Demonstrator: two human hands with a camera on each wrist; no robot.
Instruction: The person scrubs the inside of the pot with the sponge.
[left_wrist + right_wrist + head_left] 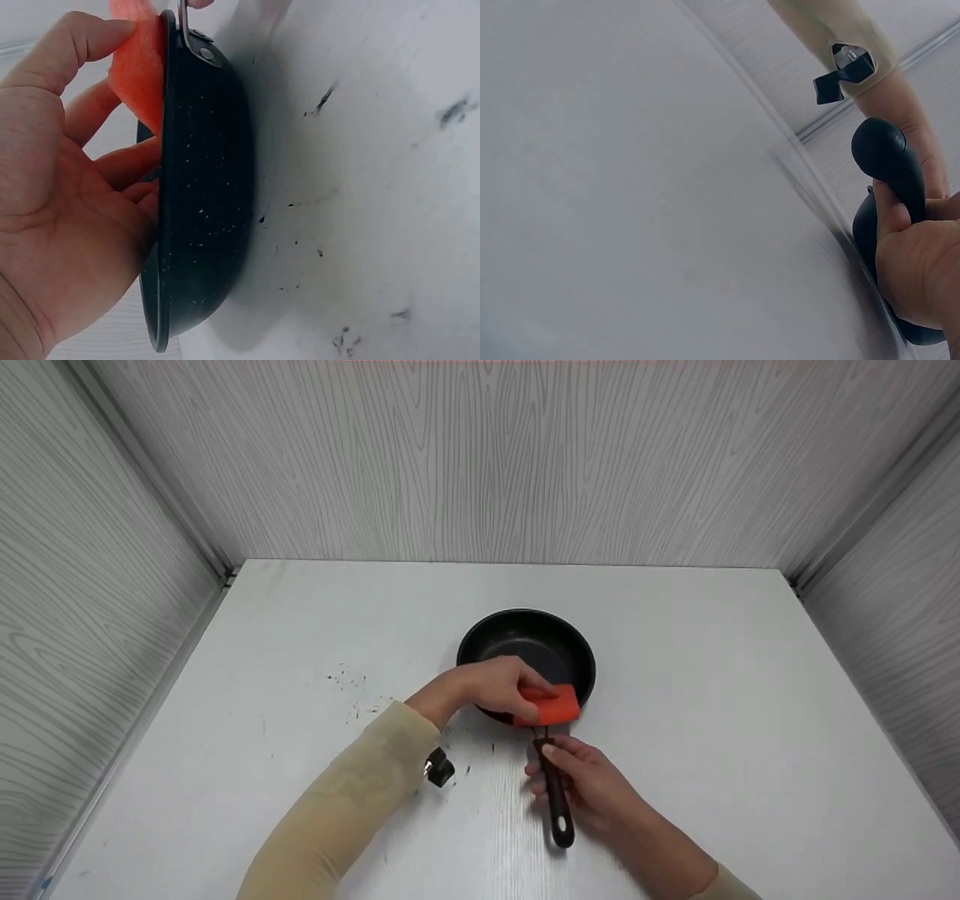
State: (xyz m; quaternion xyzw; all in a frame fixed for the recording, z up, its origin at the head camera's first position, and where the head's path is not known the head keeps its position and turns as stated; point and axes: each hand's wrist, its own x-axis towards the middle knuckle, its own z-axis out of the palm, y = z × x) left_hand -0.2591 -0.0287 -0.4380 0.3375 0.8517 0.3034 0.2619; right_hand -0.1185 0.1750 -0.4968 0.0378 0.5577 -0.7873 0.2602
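Observation:
A black frying pan [517, 634] sits on the white table, its handle [556, 802] pointing toward the person. My right hand [589, 780] grips that handle near the pan end, thumb on top; the right wrist view shows the handle's rounded end [879, 150] rising from the hand. With thumb and fingers my left hand [499, 682] pinches an orange-red sponge [555, 706] at the pan's near rim, by the handle joint. In the left wrist view the sponge [139, 71] bends against the inside of the rim, and the pan's speckled outer wall [206, 172] shows.
Dark specks and smudges [367, 709] mark the white table [690, 675] left of the pan. Wood-grain panels [487, 465] enclose the table at the back and both sides. A small black device [439, 769] shows at the left sleeve [352, 802].

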